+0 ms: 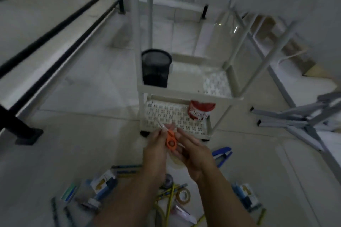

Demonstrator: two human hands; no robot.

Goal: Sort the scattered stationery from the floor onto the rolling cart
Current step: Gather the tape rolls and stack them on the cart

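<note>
**Scissors held at the cart's lowest shelf**

Scissors [171, 141] with orange handles sit between both hands, just in front of the bottom tray of the rolling cart [186, 96]. The left hand [156, 145] pinches them up by the blades. The right hand [193, 155] curls around the handle loops from the other side. Motion blur makes the exact finger placement hard to read, but neither hand looks spread flat. The pale blade tips point up and away, toward the perforated lower shelf.

The rest of the stationery lies on the floor [83, 149] below the forearms: a blue stapler [222, 154], yellow pencils [170, 197], a tape roll [183, 196] and small boxes [103, 183]. Most of the sorting is therefore not yet done.

Several things could go wrong from here:

- **Nicked finger:** the left fingers are on the blade end, so closing the handles or sliding the grip could cut one.
- **Snagged tips:** if the scissors go tips-first onto the punched shelf, the points could catch in a hole.
- **Displaced tub:** a hasty reach into the low tray could bump the red-and-white tub [201, 110] standing at its right side.
- **Tipped cup:** the black mesh cup [156, 68] stands at the corner of the shelf above. Scissors dropped into it could tip it over the edge.
- **More clutter:** if both hands let go at once, the scissors would fall back among the things on the floor.
</note>
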